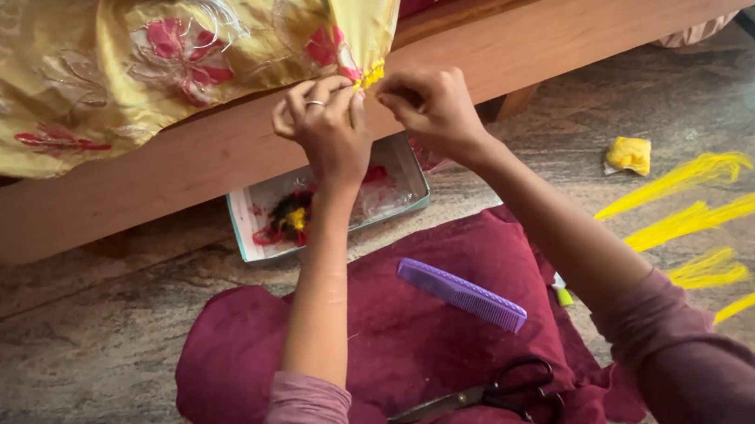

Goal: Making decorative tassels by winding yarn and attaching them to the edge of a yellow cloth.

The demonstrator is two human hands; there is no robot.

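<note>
At the twelve o'clock edge of the view, a yellow floral cloth (pixel 128 61) hung over the wooden bed frame (pixel 563 24), and a small yellow tassel (pixel 371 75) sat at its gathered lower corner. The tassel appeared as a short cluster of bright yellow threads, partly hidden by fingers. The left hand (pixel 327 128), wearing a ring, was curled closed and pinched the cloth edge just beside the tassel at nine o'clock of it. The right hand (pixel 432 108) was likewise curled, its fingertips pinched together touching the tassel from three o'clock.

Below the hands, at six o'clock, a shallow rectangular tray (pixel 253 230) held tangled red, black and yellow thread. On the maroon fabric over the lap lay a purple plastic comb (pixel 461 294), toothed and flat, and black-handled metal scissors (pixel 485 394). At three to four o'clock, loose yellow thread bundles (pixel 705 217), silky and fanned, lay on the mottled stone floor (pixel 68 385), with a crumpled yellow wad (pixel 630 155) near them.
</note>
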